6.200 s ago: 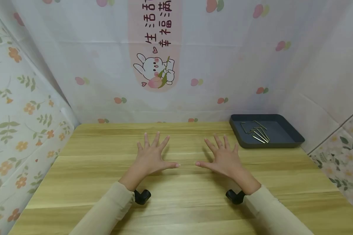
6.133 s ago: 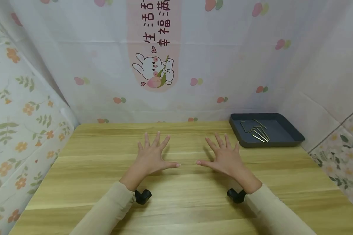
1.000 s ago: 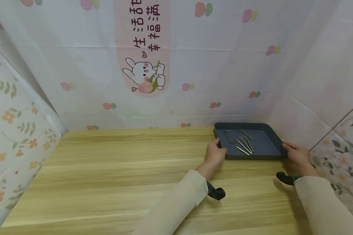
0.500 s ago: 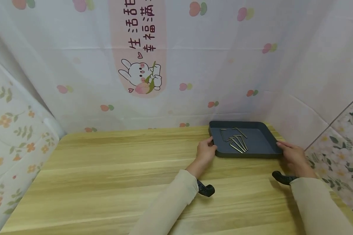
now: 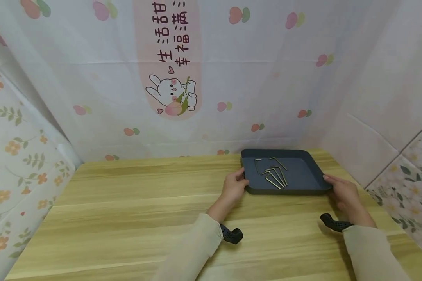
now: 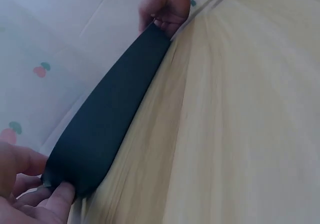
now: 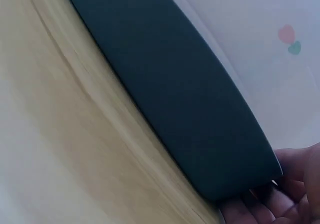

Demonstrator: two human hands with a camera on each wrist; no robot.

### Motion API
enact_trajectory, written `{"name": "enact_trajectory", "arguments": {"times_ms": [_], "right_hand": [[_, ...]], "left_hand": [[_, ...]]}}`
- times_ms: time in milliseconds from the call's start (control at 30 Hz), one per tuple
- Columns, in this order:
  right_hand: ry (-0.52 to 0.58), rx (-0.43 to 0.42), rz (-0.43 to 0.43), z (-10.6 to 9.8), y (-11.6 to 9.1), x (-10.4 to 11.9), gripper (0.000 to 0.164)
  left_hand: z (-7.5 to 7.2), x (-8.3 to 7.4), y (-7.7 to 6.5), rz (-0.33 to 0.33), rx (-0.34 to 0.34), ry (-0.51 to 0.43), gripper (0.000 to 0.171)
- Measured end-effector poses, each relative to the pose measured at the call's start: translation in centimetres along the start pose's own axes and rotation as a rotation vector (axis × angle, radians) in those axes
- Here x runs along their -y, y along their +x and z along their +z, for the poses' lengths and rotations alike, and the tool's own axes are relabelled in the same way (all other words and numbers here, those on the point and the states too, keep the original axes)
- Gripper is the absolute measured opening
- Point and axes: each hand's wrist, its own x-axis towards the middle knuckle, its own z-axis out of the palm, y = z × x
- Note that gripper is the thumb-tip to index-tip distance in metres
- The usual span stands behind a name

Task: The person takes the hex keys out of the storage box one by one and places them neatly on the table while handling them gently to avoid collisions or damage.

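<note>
A dark grey rectangular tray (image 5: 302, 171) is at the back right of the table, held between both hands. My left hand (image 5: 233, 186) grips its left end near the front corner. In the left wrist view the thumb (image 6: 61, 199) lies against the tray's outer wall. At the other end my right hand (image 5: 344, 193) holds the right side, and the right wrist view shows its fingers (image 7: 250, 211) curled at the bottom edge of the tray (image 7: 175, 94). Inside lie several L-shaped metal hex keys (image 5: 276, 176), mostly toward the left.
The wooden table (image 5: 133, 218) extends left and in front of the tray. A white printed curtain (image 5: 109, 93) rises behind its back edge, with floral cloths (image 5: 17, 168) at the left and right. Black wrist cameras (image 5: 232, 235) hang under both wrists.
Six seconds ago both hands were spread over the middle of the table. Now they hold the tray, which has shifted left during the last second with the hex keys in it.
</note>
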Motion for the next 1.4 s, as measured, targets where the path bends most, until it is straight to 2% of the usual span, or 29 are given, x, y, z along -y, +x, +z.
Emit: {"name": "enact_trajectory", "arguments": {"times_ms": [133, 233, 333, 500, 733, 833, 1067, 1400], "right_hand": [[-0.063, 0.013, -0.022, 1.8, -0.4, -0.2, 0.051], [-0.135, 0.003, -0.005, 3.3, -0.8, -0.2, 0.063], [-0.137, -0.010, 0.000, 4.5, -1.1, -0.2, 0.063], [-0.161, -0.005, -0.047, 6.3, -1.7, -0.2, 0.062], [-0.265, 0.096, -0.090, 9.3, -2.5, -0.1, 0.060], [-0.256, 0.135, -0.102, 10.4, -2.8, 0.0, 0.059], [-0.248, 0.217, -0.103, 12.1, -3.2, 0.3, 0.057], [-0.204, 0.222, -0.102, 15.7, -3.7, 0.8, 0.052]], "left_hand": [[-1.9, 0.1, -0.7, 0.020, 0.024, 0.084, 0.053], [-3.3, 0.2, -1.0, 0.038, 0.018, 0.130, 0.052], [-4.4, 0.2, -1.3, 0.054, 0.023, 0.134, 0.052], [-6.2, 0.5, -2.1, 0.068, 0.043, 0.150, 0.053], [-9.7, 1.3, -3.2, 0.075, 0.024, 0.137, 0.052], [-10.9, 1.3, -3.6, 0.061, 0.016, 0.131, 0.052], [-13.1, 1.1, -4.5, 0.084, -0.016, 0.189, 0.052], [-16.2, 1.5, -5.8, 0.085, -0.045, 0.187, 0.053]]}}
